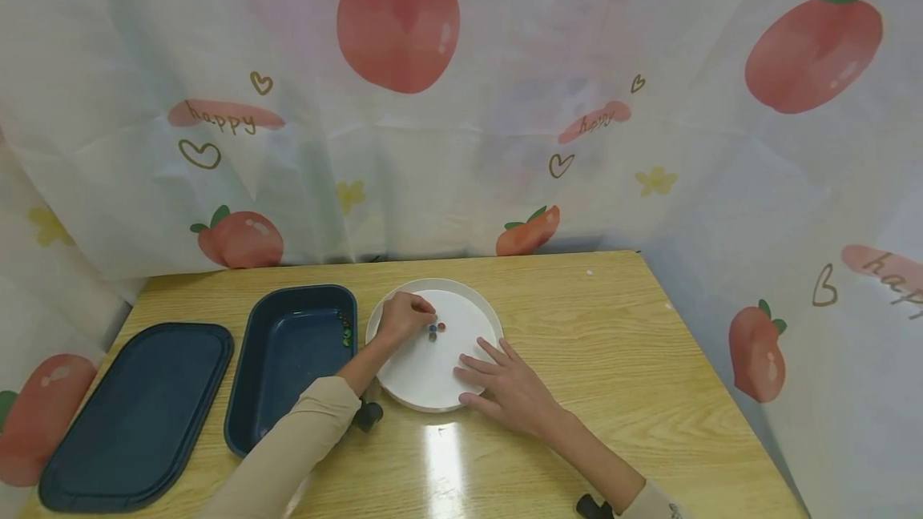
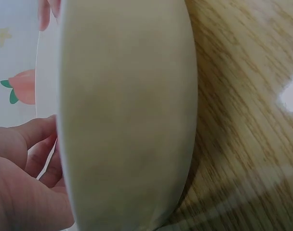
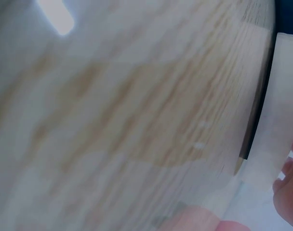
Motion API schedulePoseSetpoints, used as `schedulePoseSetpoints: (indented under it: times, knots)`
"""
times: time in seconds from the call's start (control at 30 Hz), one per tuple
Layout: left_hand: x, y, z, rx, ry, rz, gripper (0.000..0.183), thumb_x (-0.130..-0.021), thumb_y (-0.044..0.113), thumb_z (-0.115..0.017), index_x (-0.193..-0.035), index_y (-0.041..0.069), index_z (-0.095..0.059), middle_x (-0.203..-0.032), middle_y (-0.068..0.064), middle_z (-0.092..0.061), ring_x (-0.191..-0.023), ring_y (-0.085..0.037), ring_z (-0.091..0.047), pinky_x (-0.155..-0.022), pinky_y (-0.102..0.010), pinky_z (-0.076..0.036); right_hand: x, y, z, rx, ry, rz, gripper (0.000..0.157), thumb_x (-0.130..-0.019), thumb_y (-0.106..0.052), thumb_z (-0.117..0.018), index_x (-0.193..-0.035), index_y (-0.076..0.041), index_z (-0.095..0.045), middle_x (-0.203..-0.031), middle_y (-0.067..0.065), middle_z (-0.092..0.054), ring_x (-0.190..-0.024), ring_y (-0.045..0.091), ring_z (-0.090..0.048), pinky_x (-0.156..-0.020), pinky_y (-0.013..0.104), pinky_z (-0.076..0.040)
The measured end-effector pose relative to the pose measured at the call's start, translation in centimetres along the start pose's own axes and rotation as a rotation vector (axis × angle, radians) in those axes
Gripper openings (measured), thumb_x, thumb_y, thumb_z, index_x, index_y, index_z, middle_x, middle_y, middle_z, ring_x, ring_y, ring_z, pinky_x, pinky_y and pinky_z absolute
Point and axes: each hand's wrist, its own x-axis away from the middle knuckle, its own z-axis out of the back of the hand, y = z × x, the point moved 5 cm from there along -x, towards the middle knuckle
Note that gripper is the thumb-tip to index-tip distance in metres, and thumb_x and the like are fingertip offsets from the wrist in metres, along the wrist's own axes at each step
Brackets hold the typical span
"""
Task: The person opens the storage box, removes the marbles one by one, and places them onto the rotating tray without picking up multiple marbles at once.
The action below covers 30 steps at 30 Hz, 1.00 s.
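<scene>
On the round white tray a few small beads, one blue, one red and one brownish-green, lie close together. My left hand reaches over the tray's left rim, thumb and fingertips pinched on a small bead right beside this cluster. The left wrist view has the tray's wall hiding those fingertips. My right hand lies with fingers spread over the tray's right rim, fingertips above its white floor. In the right wrist view only part of the right hand shows by the tray wall.
A deep dark-blue box stands left of the tray, with several green and dark beads along its right side. Its matching flat lid lies at the far left. A fruit-print curtain hangs behind the wooden table.
</scene>
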Motion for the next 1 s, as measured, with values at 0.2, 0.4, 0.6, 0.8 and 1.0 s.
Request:
schedulePoseSetpoints:
  times: [0.2,0.4,0.6,0.8,1.0]
  knots:
    - [-0.1,-0.2,-0.1,0.004,0.007,-0.002,0.005,-0.086,0.008,-0.078,-0.084,0.003,-0.077,-0.076,-0.003,-0.070,-0.076,-0.017,-0.062,-0.071,-0.031,-0.052,0.0,0.0,0.0,0.001,0.001,-0.001,0.047,-0.099,-0.052,-0.055,-0.134,-0.022,-0.067,-0.140,-0.003,-0.059,-0.142,0.028,-0.037,-0.114,0.058,-0.024]
    - [-0.3,-0.4,-0.3,-0.010,0.009,-0.002,0.005,-0.086,0.007,-0.077,-0.085,0.002,-0.077,-0.077,-0.003,-0.070,-0.077,-0.018,-0.062,-0.072,-0.032,-0.053,-0.1,0.0,0.0,0.002,-0.002,-0.003,0.047,-0.099,-0.052,-0.055,-0.133,-0.022,-0.067,-0.139,-0.003,-0.059,-0.142,0.028,-0.037,-0.114,0.058,-0.024]
    - [0.0,0.0,-0.1,-0.014,0.006,-0.006,0.004,-0.085,0.007,-0.078,-0.084,0.003,-0.078,-0.077,-0.003,-0.071,-0.076,-0.017,-0.063,-0.070,-0.031,-0.053,-0.1,0.1,-0.1,0.016,0.005,0.010,0.046,-0.099,-0.052,-0.055,-0.133,-0.022,-0.068,-0.139,-0.003,-0.059,-0.141,0.029,-0.038,-0.113,0.058,-0.025]
    - [0.2,0.1,0.2,-0.010,0.012,-0.018,0.004,-0.086,0.007,-0.078,-0.085,0.003,-0.079,-0.079,-0.004,-0.072,-0.078,-0.018,-0.065,-0.071,-0.031,-0.053,0.0,0.1,-0.2,0.021,0.007,0.013,0.046,-0.100,-0.051,-0.055,-0.133,-0.022,-0.067,-0.139,-0.003,-0.059,-0.142,0.029,-0.037,-0.114,0.058,-0.024]
    - [0.4,0.6,0.9,0.015,0.020,-0.002,0.005,-0.088,0.006,-0.076,-0.090,0.004,-0.079,-0.085,-0.005,-0.073,-0.083,-0.020,-0.065,-0.074,-0.032,-0.054,0.0,0.1,-0.2,0.013,0.002,0.006,0.047,-0.099,-0.051,-0.055,-0.134,-0.022,-0.067,-0.139,-0.003,-0.059,-0.142,0.029,-0.037,-0.114,0.058,-0.023]
